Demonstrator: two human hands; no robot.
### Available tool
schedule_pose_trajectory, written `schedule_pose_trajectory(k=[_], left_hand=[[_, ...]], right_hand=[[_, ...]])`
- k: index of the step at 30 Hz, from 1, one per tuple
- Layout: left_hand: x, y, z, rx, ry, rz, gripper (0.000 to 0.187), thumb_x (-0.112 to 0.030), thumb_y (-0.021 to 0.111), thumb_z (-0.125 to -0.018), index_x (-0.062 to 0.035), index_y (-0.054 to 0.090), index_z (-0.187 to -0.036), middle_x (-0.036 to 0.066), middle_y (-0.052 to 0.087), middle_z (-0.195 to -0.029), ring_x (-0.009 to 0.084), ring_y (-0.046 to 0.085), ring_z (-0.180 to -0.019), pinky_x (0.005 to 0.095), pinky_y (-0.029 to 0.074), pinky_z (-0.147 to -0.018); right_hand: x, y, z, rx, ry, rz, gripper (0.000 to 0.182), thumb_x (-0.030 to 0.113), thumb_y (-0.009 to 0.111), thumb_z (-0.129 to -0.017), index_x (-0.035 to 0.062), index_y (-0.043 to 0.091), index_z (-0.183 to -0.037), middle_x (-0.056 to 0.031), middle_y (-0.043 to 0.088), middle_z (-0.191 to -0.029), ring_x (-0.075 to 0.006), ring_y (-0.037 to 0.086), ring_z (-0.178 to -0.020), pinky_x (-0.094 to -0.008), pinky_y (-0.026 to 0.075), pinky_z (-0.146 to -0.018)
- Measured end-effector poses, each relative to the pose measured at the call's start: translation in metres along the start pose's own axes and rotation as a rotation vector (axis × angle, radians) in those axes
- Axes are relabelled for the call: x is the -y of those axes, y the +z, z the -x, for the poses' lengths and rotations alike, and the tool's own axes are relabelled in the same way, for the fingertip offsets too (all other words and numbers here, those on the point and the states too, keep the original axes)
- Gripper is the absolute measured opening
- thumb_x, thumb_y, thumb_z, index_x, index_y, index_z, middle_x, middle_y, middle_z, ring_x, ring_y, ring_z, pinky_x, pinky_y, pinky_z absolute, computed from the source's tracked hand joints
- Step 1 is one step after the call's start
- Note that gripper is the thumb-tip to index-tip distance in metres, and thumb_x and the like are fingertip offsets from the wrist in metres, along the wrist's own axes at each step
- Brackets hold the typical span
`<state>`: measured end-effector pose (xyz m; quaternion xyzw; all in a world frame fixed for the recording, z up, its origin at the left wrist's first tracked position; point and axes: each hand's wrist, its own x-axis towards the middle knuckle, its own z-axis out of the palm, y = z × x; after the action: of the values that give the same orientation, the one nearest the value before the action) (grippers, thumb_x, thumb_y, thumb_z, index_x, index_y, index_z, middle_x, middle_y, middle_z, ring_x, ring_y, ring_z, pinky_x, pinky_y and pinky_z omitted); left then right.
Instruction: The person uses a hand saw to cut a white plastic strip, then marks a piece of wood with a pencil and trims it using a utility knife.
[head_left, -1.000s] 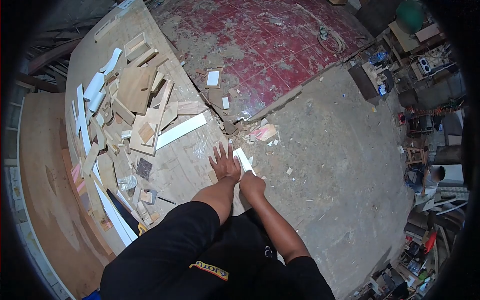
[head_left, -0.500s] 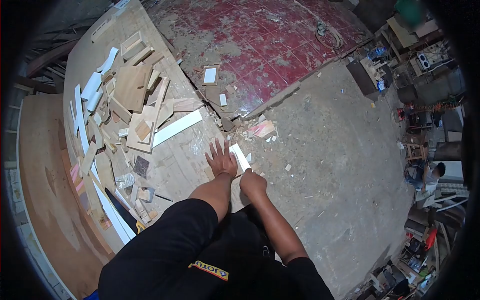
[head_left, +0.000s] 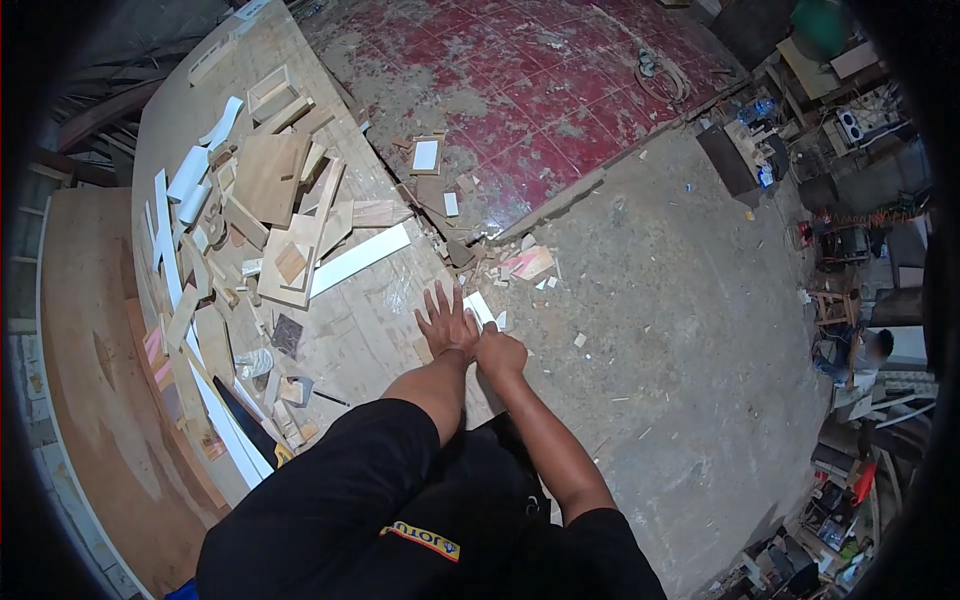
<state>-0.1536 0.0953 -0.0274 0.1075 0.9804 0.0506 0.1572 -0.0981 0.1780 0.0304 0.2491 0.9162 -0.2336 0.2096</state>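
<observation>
My left hand [head_left: 446, 324] lies flat with fingers spread on the edge of the plywood worktable [head_left: 360, 330], pressing beside a short white strip [head_left: 481, 306] that juts over the table's edge. My right hand [head_left: 500, 353] is closed in a fist against the near end of that strip, right next to my left wrist. Whether it grips a tool or the strip itself cannot be told. My black sleeves and shirt fill the lower middle of the view.
Wood offcuts [head_left: 275, 190] and a long white board [head_left: 360, 259] lie piled on the table's left part. Scraps [head_left: 525, 263] litter the concrete floor by a red panel [head_left: 520, 90]. A person [head_left: 862, 352] sits at the far right among clutter.
My right fist has slid forward along the white strip, closer to my left hand, covering more of the strip. My left hand has stayed flat in place.
</observation>
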Motion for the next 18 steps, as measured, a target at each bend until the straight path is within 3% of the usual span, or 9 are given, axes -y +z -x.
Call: schedule_pose_trajectory(k=[2, 7, 13, 18], left_hand=[[-0.001, 0.000, 0.004, -0.018, 0.015, 0.005, 0.064, -0.036, 0.041, -0.097, -0.0240, 0.025, -0.157, 0.012, 0.010, -0.166, 0.0361, 0.005, -0.152, 0.0629, 0.007, -0.117], [0.000, -0.004, 0.002, -0.014, 0.015, -0.025, 0.063, -0.036, 0.039, -0.098, -0.0232, 0.023, -0.158, 0.012, 0.011, -0.166, 0.0361, 0.004, -0.152, 0.0627, 0.007, -0.117], [-0.001, -0.009, 0.001, 0.040, -0.001, -0.008, 0.063, -0.036, 0.039, -0.098, -0.0231, 0.023, -0.158, 0.011, 0.009, -0.166, 0.0350, 0.003, -0.153, 0.0615, 0.006, -0.118], [-0.002, -0.009, 0.001, 0.008, 0.009, -0.009, 0.063, -0.036, 0.039, -0.098, -0.0226, 0.024, -0.158, 0.011, 0.008, -0.166, 0.0354, 0.003, -0.153, 0.0618, 0.006, -0.118]], right_hand=[[-0.004, -0.010, 0.009, 0.007, -0.033, 0.022, 0.027, 0.018, 0.049, -0.090, -0.0007, 0.065, -0.102, -0.0218, 0.073, -0.088, -0.0383, 0.073, -0.078, -0.0477, 0.058, -0.069], [0.009, -0.035, 0.039, 0.101, 0.124, 0.067, 0.028, 0.016, 0.048, -0.090, -0.0012, 0.068, -0.101, -0.0214, 0.073, -0.091, -0.0368, 0.073, -0.082, -0.0471, 0.058, -0.072], [0.000, 0.004, -0.010, 0.054, 0.045, 0.036, 0.027, 0.016, 0.049, -0.090, -0.0005, 0.067, -0.102, -0.0203, 0.074, -0.090, -0.0364, 0.073, -0.082, -0.0468, 0.058, -0.071], [-0.001, -0.017, 0.025, 0.078, 0.064, 0.066, 0.026, 0.016, 0.049, -0.091, 0.0007, 0.067, -0.102, -0.0215, 0.073, -0.091, -0.0363, 0.074, -0.083, -0.0467, 0.058, -0.071]])
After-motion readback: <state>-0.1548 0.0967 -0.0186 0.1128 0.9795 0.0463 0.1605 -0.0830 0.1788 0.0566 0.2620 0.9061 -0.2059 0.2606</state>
